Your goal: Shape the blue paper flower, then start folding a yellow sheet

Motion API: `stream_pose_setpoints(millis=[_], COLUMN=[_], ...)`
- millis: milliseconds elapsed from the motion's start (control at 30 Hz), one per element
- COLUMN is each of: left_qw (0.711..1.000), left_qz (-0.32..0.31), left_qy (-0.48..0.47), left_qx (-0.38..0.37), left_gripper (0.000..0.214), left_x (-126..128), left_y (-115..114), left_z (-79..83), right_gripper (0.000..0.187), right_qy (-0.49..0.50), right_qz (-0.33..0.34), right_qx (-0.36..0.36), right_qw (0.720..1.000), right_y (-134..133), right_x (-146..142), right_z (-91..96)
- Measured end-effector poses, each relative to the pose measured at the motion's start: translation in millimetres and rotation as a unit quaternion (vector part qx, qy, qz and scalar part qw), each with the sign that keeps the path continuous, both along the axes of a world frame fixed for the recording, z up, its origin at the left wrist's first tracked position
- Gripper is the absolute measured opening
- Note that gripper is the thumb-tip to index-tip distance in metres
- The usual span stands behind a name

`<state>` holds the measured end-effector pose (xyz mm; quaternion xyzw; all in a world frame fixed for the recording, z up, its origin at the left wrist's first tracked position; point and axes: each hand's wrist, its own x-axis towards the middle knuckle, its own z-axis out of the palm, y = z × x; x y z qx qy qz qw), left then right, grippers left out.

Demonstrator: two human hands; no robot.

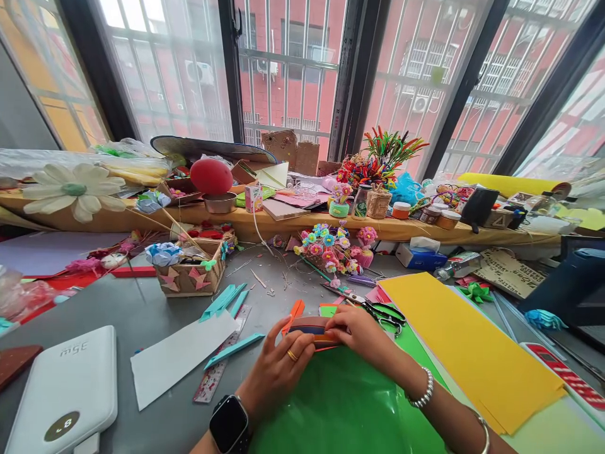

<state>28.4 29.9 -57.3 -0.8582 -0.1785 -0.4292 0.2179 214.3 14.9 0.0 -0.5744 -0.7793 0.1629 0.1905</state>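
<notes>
Both of my hands meet at the middle of the grey table over a small stack of coloured paper strips (309, 328), orange, blue and dark red. My left hand (278, 366), with a gold ring and a smartwatch on the wrist, pinches the stack's near left end. My right hand (362, 331), with bead bracelets on the wrist, presses fingers closed on the stack's right end. The hands rest above a glossy green sheet (345, 403). A loose orange strip (293, 313) lies just behind the stack.
Green-handled scissors (385, 313) lie right of my hands, beside a large yellow sheet (467, 343). A white paper piece (179, 356), teal strips (222, 301), a ruler (215, 375) and a white power bank (66, 391) lie left. A cardboard basket (189, 274) and paper flowers (328, 246) stand behind.
</notes>
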Motion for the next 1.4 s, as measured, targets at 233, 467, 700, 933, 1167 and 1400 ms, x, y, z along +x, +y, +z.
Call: stream_pose_setpoints(millis=[233, 467, 700, 933, 1167, 1400], left_qw=[1.0, 1.0, 1.0, 1.0, 0.999, 1.0], left_qz=[0.006, 0.007, 0.011, 0.01, 0.013, 0.014], left_qy=[0.01, 0.023, 0.027, 0.025, 0.028, 0.027], left_qx=[-0.005, 0.0, 0.003, -0.004, -0.005, 0.006], left_gripper=[0.023, 0.021, 0.02, 0.02, 0.021, 0.02], left_x=[0.2, -0.6, -1.2, -1.1, -1.0, -0.1], left_y=[-1.3, -0.7, -1.8, -2.5, -1.3, -1.1], left_z=[1.7, 0.3, 2.2, 3.5, 0.7, 1.8], right_gripper=[0.017, 0.02, 0.02, 0.014, 0.01, 0.015], right_qy=[-0.015, -0.021, -0.011, 0.009, 0.01, -0.023], right_qz=[0.003, 0.004, 0.022, 0.033, 0.042, 0.067], right_qx=[-0.005, -0.007, -0.007, -0.002, 0.003, -0.008], right_qw=[1.0, 1.0, 1.0, 0.999, 0.999, 0.997], right_y=[1.0, 3.8, 6.0, 6.6, 5.6, 8.3], right_x=[0.3, -2.2, -1.5, -1.0, 3.3, 2.8], right_z=[1.1, 0.7, 2.9, 1.0, -1.7, -2.3])
